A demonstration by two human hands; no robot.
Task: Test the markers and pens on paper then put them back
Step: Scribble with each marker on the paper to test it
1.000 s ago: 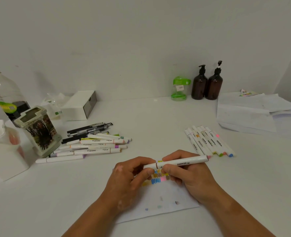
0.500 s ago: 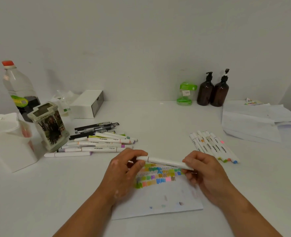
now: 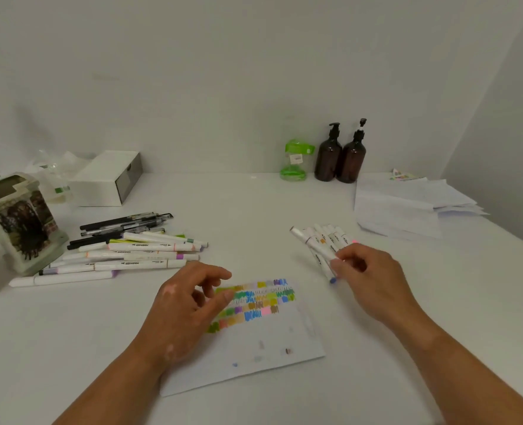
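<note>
R hand [image 3: 373, 279] pinches marker [image 3: 314, 246], L hand [image 3: 184, 311] loose

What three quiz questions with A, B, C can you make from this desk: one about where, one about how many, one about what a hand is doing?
1. Where do the black pens lie?
A) on the left, behind the white markers
B) on the scribbled paper
C) inside the white box

2. How many brown pump bottles are there?
A) one
B) two
C) four

3. What is the right hand doing?
A) lying flat
B) holding a marker
C) lifting a bottle

Answers:
1 A, the pens lie just past the left marker pile.
2 B, two stand side by side.
3 B, its fingers curl round the marker.
</note>
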